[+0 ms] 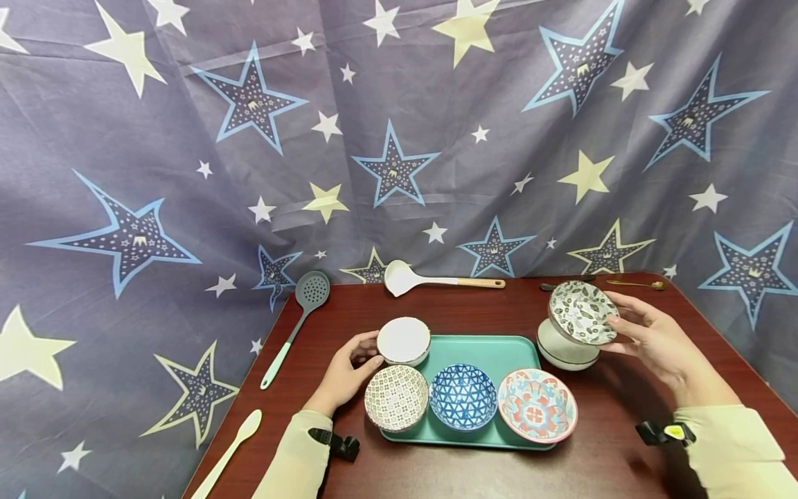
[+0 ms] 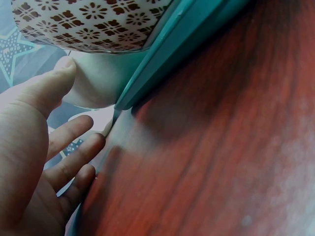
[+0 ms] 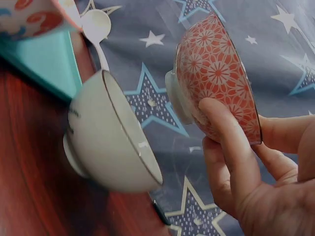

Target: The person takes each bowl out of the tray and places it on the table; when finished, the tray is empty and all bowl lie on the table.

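My right hand [image 1: 654, 339] grips a bowl with a leaf-patterned inside [image 1: 582, 312]; in the right wrist view its outside is red with white flowers [image 3: 216, 73], and the fingers of the hand [image 3: 261, 182] pinch its rim and side. Just below it a plain white bowl [image 1: 566, 350] stands right of the tray; it shows whole in the right wrist view [image 3: 108, 137]. My left hand [image 1: 349, 371] touches the side of a white bowl [image 1: 404, 341] at the tray's back left corner, the thumb against it in the left wrist view [image 2: 49, 147].
The green tray [image 1: 486, 346] also bears a brown-patterned bowl [image 1: 397, 398], a blue bowl [image 1: 464, 396] and a red floral bowl [image 1: 537, 405] in front. A grey skimmer [image 1: 312, 291] and cream spoon [image 1: 231, 450] lie left, a white ladle [image 1: 402, 278] behind, small spoons [image 1: 642, 283] at the back right.
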`<act>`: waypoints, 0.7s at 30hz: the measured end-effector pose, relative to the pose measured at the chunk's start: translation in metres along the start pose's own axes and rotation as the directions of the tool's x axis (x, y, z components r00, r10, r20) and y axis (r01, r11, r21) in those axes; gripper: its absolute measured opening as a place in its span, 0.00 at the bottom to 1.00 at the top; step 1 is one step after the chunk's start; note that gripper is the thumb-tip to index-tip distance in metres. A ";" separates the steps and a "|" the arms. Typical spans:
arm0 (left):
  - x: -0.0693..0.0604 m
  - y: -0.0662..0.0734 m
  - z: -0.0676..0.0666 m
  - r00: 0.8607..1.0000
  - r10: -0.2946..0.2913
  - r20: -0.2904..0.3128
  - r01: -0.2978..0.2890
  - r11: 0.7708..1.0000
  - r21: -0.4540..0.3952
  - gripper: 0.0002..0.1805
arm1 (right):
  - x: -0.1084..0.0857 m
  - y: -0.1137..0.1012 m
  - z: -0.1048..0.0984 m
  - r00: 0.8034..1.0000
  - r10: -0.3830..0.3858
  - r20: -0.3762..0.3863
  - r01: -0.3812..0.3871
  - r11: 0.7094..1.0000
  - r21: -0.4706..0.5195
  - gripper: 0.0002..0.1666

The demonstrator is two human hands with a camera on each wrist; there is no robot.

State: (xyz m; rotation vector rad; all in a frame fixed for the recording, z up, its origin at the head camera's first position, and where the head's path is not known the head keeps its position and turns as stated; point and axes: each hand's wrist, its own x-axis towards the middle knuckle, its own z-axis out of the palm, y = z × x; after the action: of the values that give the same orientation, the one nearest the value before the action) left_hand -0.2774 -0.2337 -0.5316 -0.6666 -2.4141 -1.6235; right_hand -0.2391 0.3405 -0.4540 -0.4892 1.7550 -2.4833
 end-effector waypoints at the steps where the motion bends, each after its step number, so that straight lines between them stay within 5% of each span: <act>1: -0.001 0.005 -0.001 1.000 0.001 0.005 -0.001 1.000 -0.005 0.28 | -0.002 0.000 -0.002 1.000 -0.001 -0.003 0.001 1.000 0.010 0.30; 7: -0.002 0.016 -0.002 1.000 0.013 0.008 -0.013 1.000 -0.011 0.28 | -0.011 -0.001 -0.014 1.000 -0.021 -0.004 0.021 0.994 0.105 0.31; 15: 0.001 -0.014 0.001 1.000 0.001 -0.018 0.000 1.000 0.025 0.29 | -0.023 0.000 -0.032 0.999 -0.046 0.005 0.044 0.983 0.176 0.32; 21: 0.001 -0.021 -0.001 1.000 0.001 -0.004 -0.001 0.999 0.035 0.29 | -0.029 0.001 -0.048 0.999 -0.032 -0.012 0.034 0.977 0.212 0.32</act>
State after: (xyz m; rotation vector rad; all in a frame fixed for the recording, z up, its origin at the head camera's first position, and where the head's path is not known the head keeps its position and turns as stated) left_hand -0.2880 -0.2413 -0.5487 -0.6583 -2.4329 -1.5763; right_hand -0.2254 0.3902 -0.4755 -0.4939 1.4711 -2.6582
